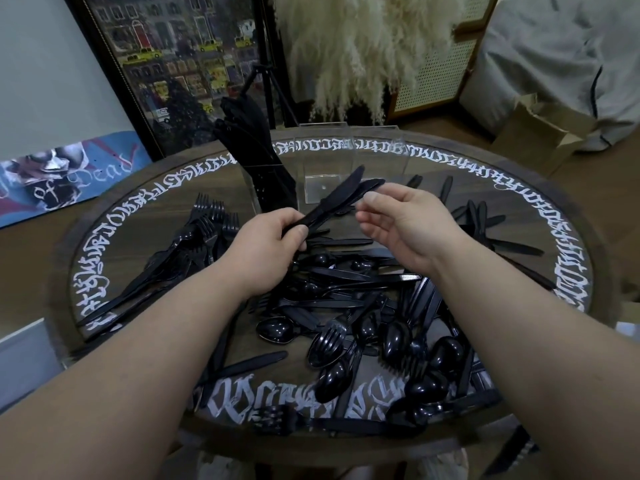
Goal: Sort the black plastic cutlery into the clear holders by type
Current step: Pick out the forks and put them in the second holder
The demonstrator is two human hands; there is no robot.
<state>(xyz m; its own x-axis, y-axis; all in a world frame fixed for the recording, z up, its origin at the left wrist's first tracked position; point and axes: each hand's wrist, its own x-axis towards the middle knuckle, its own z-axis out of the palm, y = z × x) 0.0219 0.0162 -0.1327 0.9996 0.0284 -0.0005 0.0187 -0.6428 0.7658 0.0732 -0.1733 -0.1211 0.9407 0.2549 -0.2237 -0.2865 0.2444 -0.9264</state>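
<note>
I see my left hand (273, 244) gripping a bundle of knives (341, 197) by the handles, how many I can't count. My right hand (401, 225) hovers beside the blades, fingers loosely curled, holding nothing. The clear holders (318, 174) on the bench (145, 216) are hard to outline.

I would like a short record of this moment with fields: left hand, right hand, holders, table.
left hand: left hand grips a bunch of knives by the handles
right hand: right hand open, fingertips near the knife tips
holders: left holder has knives; middle holder looks empty
table: round table with loose forks, spoons, knives
</note>
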